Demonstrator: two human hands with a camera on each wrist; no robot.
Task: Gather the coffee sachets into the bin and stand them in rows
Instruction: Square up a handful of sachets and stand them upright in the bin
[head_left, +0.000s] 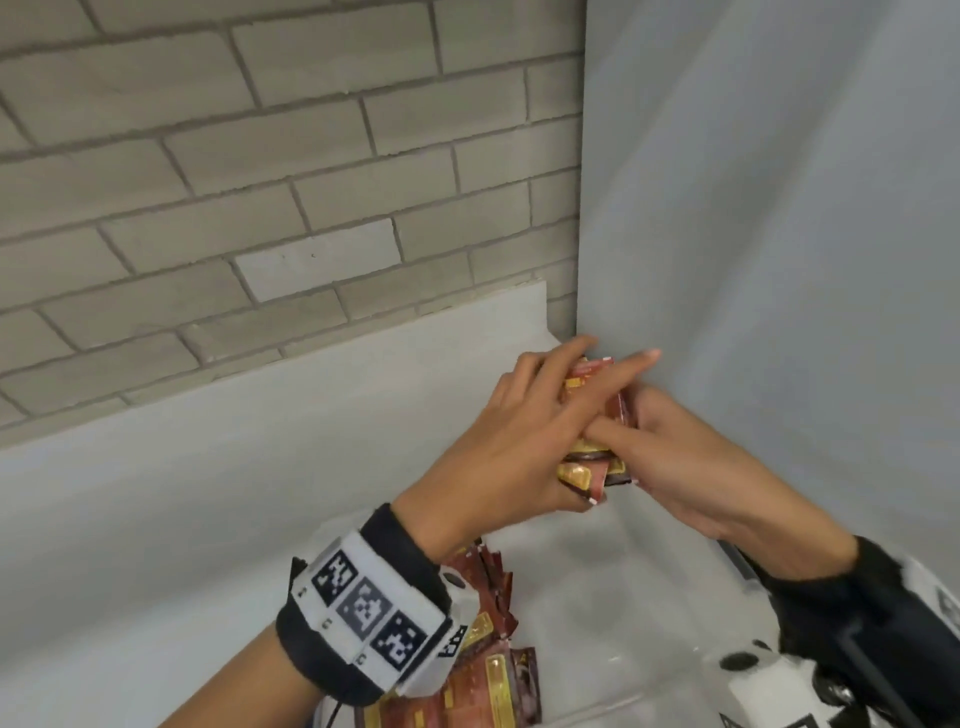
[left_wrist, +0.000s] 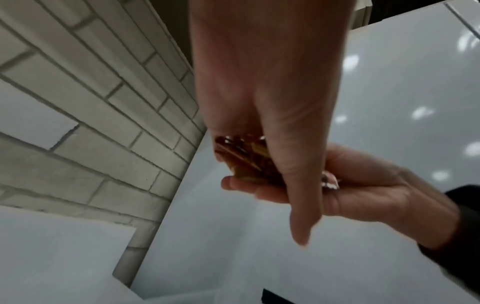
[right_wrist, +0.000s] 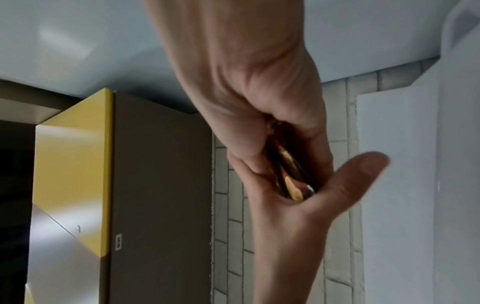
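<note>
Bin: a clear plastic bin (head_left: 639, 613) with see-through walls sits low in the head view, directly under both hands; its outline is faint and partly cut off by the frame edge.
Bin contents: a row of red-and-gold foil coffee sachets (head_left: 488, 660) stands on edge along the bin's left side, partly hidden behind the left wrist band; the middle and right of the bin show only its pale floor.
Held sachets: a small bundle of the same red-and-gold foil sachets (head_left: 592, 457) is pressed between the two hands, above the bin's far end and clear of it.
Left hand: the left hand (head_left: 519, 441) wraps the bundle from the left, thumb under it and fingers laid over the top, the forefinger stretched out straight past it.
Right hand: the right hand (head_left: 675, 457) closes on the bundle from the right, fingers curled round its edge; in the right wrist view the gold sachet edges show in the gap between palm and thumb.
Wrist band: a black-and-white band with three square coded markers (head_left: 369, 613) sits on the left wrist, over the bin's left wall.
Writing: print on the sachets is too blurred to read.
Surroundings: grey brick wall (head_left: 260, 156) behind the bin, pale smooth panel (head_left: 779, 208) to its right.
</note>
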